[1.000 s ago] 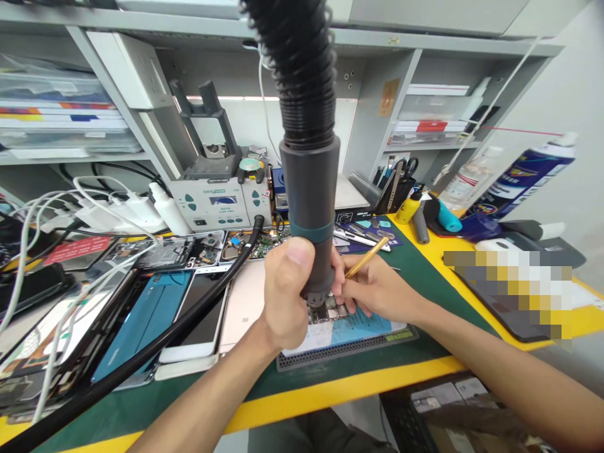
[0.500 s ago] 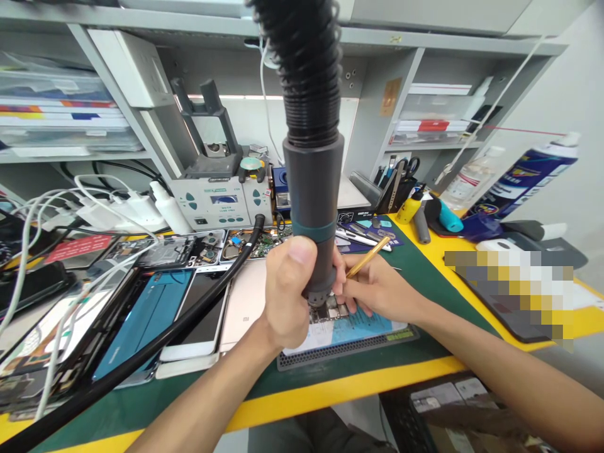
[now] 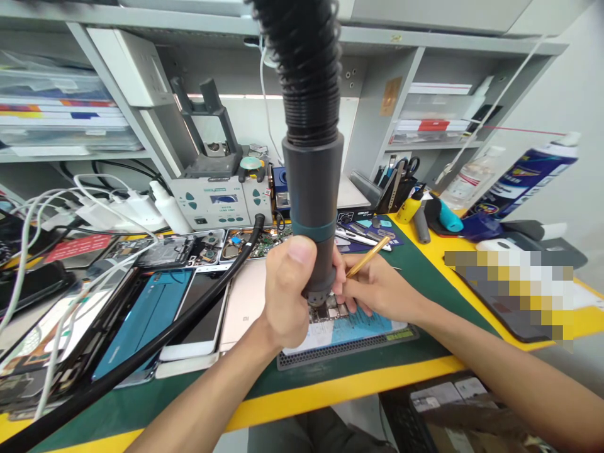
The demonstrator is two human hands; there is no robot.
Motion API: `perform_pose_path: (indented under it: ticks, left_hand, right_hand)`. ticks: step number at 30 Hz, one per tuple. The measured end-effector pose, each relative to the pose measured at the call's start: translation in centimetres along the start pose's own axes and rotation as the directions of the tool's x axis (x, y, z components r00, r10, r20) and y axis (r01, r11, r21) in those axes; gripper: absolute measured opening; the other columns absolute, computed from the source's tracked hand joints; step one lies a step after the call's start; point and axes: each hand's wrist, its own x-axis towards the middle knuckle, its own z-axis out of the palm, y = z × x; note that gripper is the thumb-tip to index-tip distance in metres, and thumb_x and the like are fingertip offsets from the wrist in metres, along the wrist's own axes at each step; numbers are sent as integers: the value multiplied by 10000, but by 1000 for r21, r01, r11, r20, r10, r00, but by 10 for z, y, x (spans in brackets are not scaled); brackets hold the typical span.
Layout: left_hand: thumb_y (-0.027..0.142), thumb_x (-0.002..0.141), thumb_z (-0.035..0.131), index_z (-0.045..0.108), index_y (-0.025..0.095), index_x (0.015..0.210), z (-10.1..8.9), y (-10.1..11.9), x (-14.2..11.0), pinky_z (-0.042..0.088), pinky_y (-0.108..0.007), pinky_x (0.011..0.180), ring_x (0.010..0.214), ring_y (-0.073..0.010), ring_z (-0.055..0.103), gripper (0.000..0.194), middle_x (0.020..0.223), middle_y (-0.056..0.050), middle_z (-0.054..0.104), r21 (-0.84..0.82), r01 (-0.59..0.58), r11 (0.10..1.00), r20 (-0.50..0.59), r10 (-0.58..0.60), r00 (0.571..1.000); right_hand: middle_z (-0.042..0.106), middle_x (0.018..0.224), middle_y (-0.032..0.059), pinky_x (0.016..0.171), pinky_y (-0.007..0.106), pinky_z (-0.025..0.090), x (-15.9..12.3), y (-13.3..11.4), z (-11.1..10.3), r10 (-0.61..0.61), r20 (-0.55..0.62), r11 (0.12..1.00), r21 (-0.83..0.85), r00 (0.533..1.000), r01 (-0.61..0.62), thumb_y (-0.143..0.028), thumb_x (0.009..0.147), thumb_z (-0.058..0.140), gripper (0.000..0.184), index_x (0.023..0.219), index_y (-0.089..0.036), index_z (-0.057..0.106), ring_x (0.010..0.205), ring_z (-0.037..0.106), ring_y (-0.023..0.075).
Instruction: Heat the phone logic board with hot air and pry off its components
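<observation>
The left hand (image 3: 285,292) was wrapped round the black handle (image 3: 314,182), presumably to steady its nozzle (image 3: 318,299) over the circuit board (image 3: 325,313) on the blue-and-white pad (image 3: 372,326). Beside it, the right hand (image 3: 380,289) pinched a gold tool (image 3: 370,255), its tip hidden from me.

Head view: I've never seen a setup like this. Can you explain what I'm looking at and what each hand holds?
There's no robot here, just one person's bare hands, seen from a camera worn on the head, looking forward and down. The left hand grips a thick dark handle joined to a black hose. The right hand holds a gold stick; its tip is hidden. Below the handle is a small circuit board on a blue-and-white sheet. On the green mat, further left, lie a white-framed phone and a blue panel.
</observation>
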Motion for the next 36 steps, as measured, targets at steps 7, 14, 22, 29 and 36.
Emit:
perform_pose_path:
  ticks: [7,14,22,29,36]
  left_hand:
    - [647,882,515,702,180,772,-1,-1,-1,453,-351,595,564,-188,582,514,657,-48,663,9,-12,1000,2,12,1000]
    - [646,882,509,701,179,774,0,-1,0,449,-355,593,558,-189,578,516,660,-51,659,17,-22,1000,-2,22,1000]
    - [655,874,521,699,180,771,-1,-1,0,451,-359,592,558,-191,577,517,658,-51,659,12,-19,1000,-3,19,1000]
    - [647,890,497,691,176,775,-1,-1,-1,451,-354,595,565,-187,579,522,658,-53,657,25,-27,999,5,26,1000]
    - [650,891,480,673,185,767,-1,-1,0,452,-363,597,562,-191,576,518,658,-48,650,51,-2,999,-6,3,1000]
  right_hand:
    - [627,610,-30,353,154,382,1,0,0,-12,1,1000,5,1000,12,-183,736,616,48,763,-169,579,449,556,82]
    - [632,614,-26,352,155,383,1,1,0,-17,3,1000,0,1000,17,-164,728,614,50,761,-169,577,452,561,84]
    - [628,608,-30,356,155,383,1,0,0,-17,2,1000,-3,1000,17,-164,726,609,47,757,-169,574,450,556,81]
    - [627,611,-31,359,159,384,-1,0,0,-16,2,1000,-10,1000,16,-171,728,599,42,764,-168,578,451,558,83]
    - [635,615,-27,362,159,392,1,1,-1,-19,1,1000,-10,1000,19,-175,740,609,46,771,-168,576,451,560,82]
